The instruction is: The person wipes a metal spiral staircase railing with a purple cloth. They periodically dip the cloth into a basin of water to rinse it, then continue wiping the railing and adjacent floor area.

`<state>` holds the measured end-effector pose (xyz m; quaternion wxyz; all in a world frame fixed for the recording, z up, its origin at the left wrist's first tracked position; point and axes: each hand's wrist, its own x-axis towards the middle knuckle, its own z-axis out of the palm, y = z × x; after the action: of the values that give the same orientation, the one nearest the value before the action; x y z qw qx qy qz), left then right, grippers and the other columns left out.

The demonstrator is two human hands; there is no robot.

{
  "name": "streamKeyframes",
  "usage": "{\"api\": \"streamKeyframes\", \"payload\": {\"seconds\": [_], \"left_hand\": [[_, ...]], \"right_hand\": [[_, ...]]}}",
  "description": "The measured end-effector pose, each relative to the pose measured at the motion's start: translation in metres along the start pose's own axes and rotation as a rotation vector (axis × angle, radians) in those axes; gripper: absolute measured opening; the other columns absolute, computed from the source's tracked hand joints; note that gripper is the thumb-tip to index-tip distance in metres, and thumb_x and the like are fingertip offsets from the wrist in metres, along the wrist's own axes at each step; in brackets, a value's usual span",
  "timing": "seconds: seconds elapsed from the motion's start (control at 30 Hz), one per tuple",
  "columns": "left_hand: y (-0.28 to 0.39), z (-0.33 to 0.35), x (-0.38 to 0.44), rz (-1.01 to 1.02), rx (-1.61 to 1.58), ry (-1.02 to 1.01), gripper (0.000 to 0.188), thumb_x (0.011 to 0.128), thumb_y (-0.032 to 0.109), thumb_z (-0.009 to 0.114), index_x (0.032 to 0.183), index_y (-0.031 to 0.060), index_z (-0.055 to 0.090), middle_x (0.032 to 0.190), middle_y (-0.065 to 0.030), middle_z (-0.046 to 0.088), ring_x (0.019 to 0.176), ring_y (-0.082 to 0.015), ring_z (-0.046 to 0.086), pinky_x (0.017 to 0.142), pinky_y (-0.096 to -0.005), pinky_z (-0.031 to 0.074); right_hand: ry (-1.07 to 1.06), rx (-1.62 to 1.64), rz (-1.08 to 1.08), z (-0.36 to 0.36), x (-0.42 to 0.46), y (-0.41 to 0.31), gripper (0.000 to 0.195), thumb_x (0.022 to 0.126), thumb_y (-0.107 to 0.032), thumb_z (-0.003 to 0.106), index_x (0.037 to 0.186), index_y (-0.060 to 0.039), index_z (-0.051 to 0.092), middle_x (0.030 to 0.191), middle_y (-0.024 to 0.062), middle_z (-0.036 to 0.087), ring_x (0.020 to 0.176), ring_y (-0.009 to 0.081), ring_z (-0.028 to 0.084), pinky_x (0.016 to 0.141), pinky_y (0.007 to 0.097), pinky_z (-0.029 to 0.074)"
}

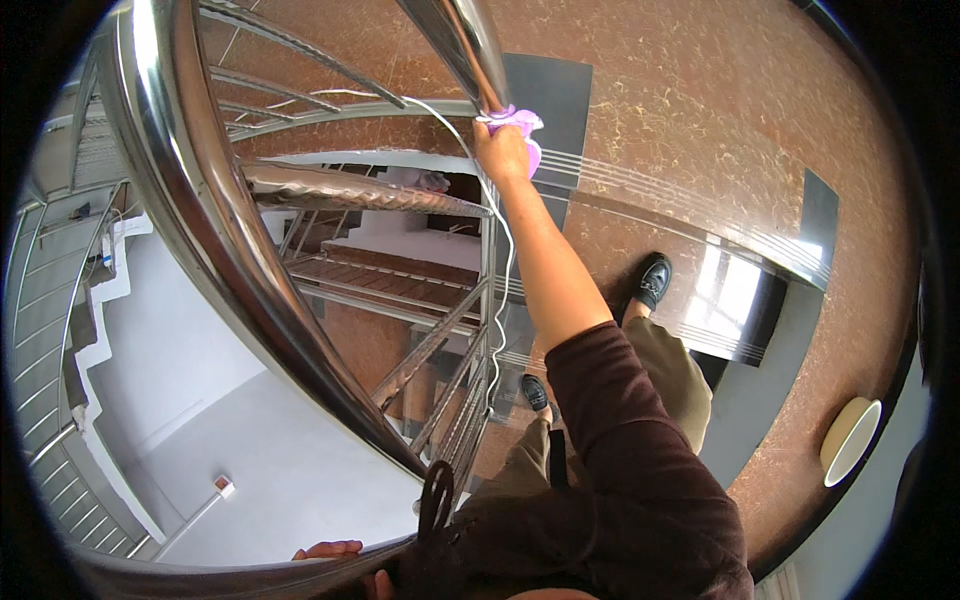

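Note:
My right hand clasps a purple and white cloth against the lower visible end of a thick polished steel handrail tube. The forearm stretches out over the stairs. At the bottom edge, the fingers of my left hand curl over a handrail, with a fingertip showing on its near side; the rest of that hand is hidden. Another broad, curved steel handrail sweeps down from the upper left towards my body. Twisted steel bars and thinner balusters stand below it.
A white cord hangs loosely along the railing. Brown marble-patterned steps with dark, striped edges lie under my feet, which wear black shoes. A cream basin sits at right. The stairwell drops away at left, past a jagged white stair edge.

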<state>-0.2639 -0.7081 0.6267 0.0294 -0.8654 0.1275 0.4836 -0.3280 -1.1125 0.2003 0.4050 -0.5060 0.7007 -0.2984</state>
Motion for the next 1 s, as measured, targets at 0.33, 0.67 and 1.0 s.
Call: {"api": "streamKeyframes", "payload": {"seconds": [0.33, 0.67, 1.0], "left_hand": [[-0.001, 0.001, -0.005, -0.039, -0.763, -0.117, 0.043, 0.085, 0.03, 0.045, 0.127, 0.0392, 0.04, 0.111, 0.0011, 0.049, 0.112, -0.0091, 0.044, 0.108, -0.0472, 0.023], [-0.001, 0.012, -0.003, 0.133, -0.208, 0.12, 0.041, 0.084, 0.029, 0.048, 0.124, 0.0361, 0.042, 0.11, 0.0011, 0.049, 0.111, -0.0084, 0.045, 0.108, -0.0453, 0.022], [0.006, 0.004, -0.002, 0.066, -0.366, 0.042, 0.04, 0.082, 0.028, 0.052, 0.121, 0.033, 0.043, 0.108, 0.001, 0.05, 0.11, -0.0078, 0.046, 0.109, -0.0434, 0.021]], "right_hand": [[-0.452, 1.025, 0.172, 0.012, -0.008, 0.057, 0.03, 0.084, -0.032, 0.069, 0.093, -0.0045, 0.062, 0.077, 0.0006, 0.062, 0.064, 0.0112, 0.057, 0.06, 0.0259, 0.047], [-0.647, 0.959, 0.322, 0.027, -0.059, 0.119, 0.053, 0.088, -0.056, 0.05, 0.1, -0.0057, 0.061, 0.083, 0.0055, 0.063, 0.076, 0.0143, 0.06, 0.07, 0.0283, 0.05], [-0.439, 0.553, 0.283, 0.035, -0.103, 0.165, 0.08, 0.088, -0.069, 0.03, 0.113, 0.0021, 0.058, 0.104, 0.013, 0.061, 0.097, 0.02, 0.055, 0.09, 0.0315, 0.042]]}}
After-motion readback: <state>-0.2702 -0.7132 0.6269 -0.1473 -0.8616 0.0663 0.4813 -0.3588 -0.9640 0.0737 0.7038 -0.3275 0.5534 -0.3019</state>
